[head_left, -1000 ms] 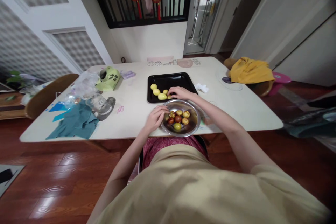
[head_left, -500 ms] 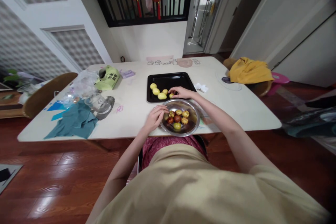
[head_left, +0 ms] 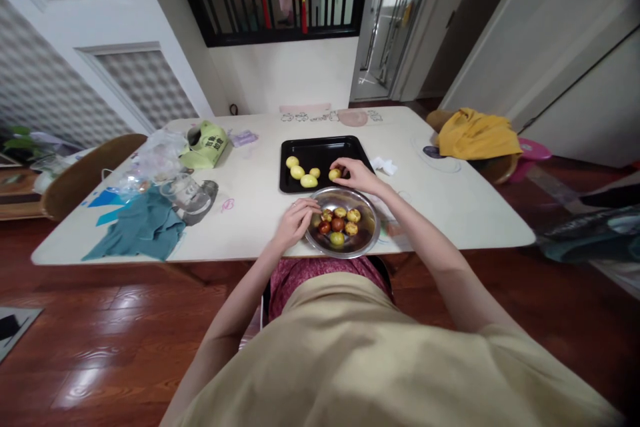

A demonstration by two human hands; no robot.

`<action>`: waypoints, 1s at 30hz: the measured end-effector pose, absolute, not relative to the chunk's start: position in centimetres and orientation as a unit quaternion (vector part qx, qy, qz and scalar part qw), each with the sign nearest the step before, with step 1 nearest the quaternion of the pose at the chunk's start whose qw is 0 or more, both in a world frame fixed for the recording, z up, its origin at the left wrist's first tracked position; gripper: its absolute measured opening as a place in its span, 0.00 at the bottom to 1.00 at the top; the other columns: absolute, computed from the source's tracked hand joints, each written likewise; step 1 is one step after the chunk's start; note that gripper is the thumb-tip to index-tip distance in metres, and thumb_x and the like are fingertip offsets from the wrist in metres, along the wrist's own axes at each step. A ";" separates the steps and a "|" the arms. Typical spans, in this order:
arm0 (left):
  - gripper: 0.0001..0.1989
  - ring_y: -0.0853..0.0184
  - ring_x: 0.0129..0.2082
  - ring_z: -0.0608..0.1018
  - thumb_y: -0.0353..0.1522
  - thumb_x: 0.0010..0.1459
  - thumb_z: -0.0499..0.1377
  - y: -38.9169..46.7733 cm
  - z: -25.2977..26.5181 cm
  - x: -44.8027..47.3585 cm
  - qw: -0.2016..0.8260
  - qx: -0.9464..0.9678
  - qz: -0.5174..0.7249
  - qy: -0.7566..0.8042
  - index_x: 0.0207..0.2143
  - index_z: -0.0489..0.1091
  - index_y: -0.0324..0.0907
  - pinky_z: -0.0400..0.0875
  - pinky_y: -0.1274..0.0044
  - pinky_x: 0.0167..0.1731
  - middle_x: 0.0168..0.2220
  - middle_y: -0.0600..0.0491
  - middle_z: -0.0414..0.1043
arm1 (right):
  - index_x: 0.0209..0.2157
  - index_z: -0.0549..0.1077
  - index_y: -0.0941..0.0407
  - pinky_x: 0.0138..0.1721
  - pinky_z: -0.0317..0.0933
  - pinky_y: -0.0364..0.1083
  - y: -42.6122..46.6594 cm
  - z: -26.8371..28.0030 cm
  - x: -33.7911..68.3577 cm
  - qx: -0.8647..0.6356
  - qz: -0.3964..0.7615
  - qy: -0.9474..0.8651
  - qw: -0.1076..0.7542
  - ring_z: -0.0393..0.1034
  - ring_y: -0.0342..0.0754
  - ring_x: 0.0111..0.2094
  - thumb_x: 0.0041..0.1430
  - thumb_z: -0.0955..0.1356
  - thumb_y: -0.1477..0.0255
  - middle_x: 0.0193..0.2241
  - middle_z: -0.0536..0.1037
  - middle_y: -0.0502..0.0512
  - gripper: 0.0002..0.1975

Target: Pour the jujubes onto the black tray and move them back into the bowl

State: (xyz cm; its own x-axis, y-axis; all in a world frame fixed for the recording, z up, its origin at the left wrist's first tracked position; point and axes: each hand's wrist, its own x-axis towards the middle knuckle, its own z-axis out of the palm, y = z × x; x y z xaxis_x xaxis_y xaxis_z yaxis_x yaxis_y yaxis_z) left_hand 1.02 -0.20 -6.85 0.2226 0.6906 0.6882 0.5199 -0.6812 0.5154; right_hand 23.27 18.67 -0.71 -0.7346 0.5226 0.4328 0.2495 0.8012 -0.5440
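Note:
My right hand (head_left: 356, 175) is over the right part of a black baking tray (head_left: 327, 145), its thumb and fingertips closed around a round yellow fruit (head_left: 335, 175). Several more smooth yellow fruits (head_left: 297, 172) lie in the tray's left and front part. In front of the tray stands a shiny metal bowl (head_left: 369, 233). Inside it are several round fruits, some yellow with brown blotches (head_left: 354, 215), some reddish brown (head_left: 339, 225), and a greenish yellow one (head_left: 337, 239). My left hand (head_left: 295, 221) rests at the bowl's left rim, fingers together and bent over the edge.
On the left of the white table (head_left: 250, 227) lie a teal cloth (head_left: 140, 227), a clear plastic jug (head_left: 186, 197), plastic bags (head_left: 160, 150) and a light green bag (head_left: 206, 145). A crumpled white tissue (head_left: 384, 165) lies right of the tray. Yellow cloth (head_left: 475, 135) hangs over a chair.
My right hand has moved slightly right and away from me inside the tray, and the yellow fruit in its fingers moved along. My left hand stays at the bowl's rim.

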 end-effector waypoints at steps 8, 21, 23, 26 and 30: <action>0.20 0.57 0.52 0.82 0.38 0.78 0.48 -0.2 -7.2 1.0 0.066 0.757 0.509 0.404 0.43 0.79 0.42 0.77 0.59 0.55 0.45 0.43 0.82 | 0.50 0.77 0.54 0.52 0.71 0.52 7.7 0.8 25.3 -0.120 0.257 -0.932 0.226 0.77 0.55 0.48 0.68 0.71 0.67 0.47 0.82 0.59 0.11; 0.20 0.58 0.50 0.82 0.38 0.79 0.48 -0.3 -7.0 0.9 0.057 0.762 0.504 0.404 0.43 0.79 0.42 0.77 0.62 0.53 0.44 0.44 0.82 | 0.44 0.79 0.52 0.51 0.66 0.52 4.8 -1.3 23.5 -0.094 0.189 -0.968 0.139 0.75 0.55 0.48 0.62 0.75 0.78 0.41 0.83 0.55 0.10; 0.20 0.58 0.50 0.82 0.37 0.79 0.48 -0.3 -7.1 0.9 0.051 0.763 0.506 0.398 0.43 0.79 0.42 0.77 0.63 0.53 0.44 0.44 0.82 | 0.43 0.80 0.52 0.50 0.66 0.52 4.8 -1.3 23.5 -0.086 0.185 -0.969 0.138 0.74 0.56 0.48 0.61 0.76 0.78 0.40 0.83 0.55 0.10; 0.19 0.59 0.50 0.82 0.36 0.79 0.49 -0.2 -7.1 0.9 0.048 0.763 0.509 0.397 0.43 0.78 0.42 0.77 0.63 0.53 0.44 0.44 0.82 | 0.43 0.81 0.52 0.52 0.66 0.53 5.0 -1.5 23.6 -0.087 0.166 -0.972 0.140 0.74 0.56 0.50 0.61 0.75 0.80 0.41 0.83 0.56 0.11; 0.20 0.59 0.51 0.82 0.38 0.79 0.48 -0.2 -7.2 0.9 0.054 0.762 0.504 0.403 0.42 0.78 0.43 0.77 0.63 0.54 0.45 0.45 0.82 | 0.45 0.82 0.53 0.56 0.66 0.54 5.5 -1.9 23.4 -0.090 0.150 -0.975 0.138 0.74 0.57 0.52 0.61 0.73 0.82 0.44 0.84 0.57 0.13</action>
State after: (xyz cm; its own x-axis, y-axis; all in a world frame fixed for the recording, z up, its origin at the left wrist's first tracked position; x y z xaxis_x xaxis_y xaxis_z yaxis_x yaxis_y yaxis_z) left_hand 0.91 -0.24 -7.17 0.1659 0.6688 0.7247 0.5602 -0.6687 0.4889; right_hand 23.45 5.46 -1.85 -0.9456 0.2171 0.2424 0.1344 0.9390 -0.3165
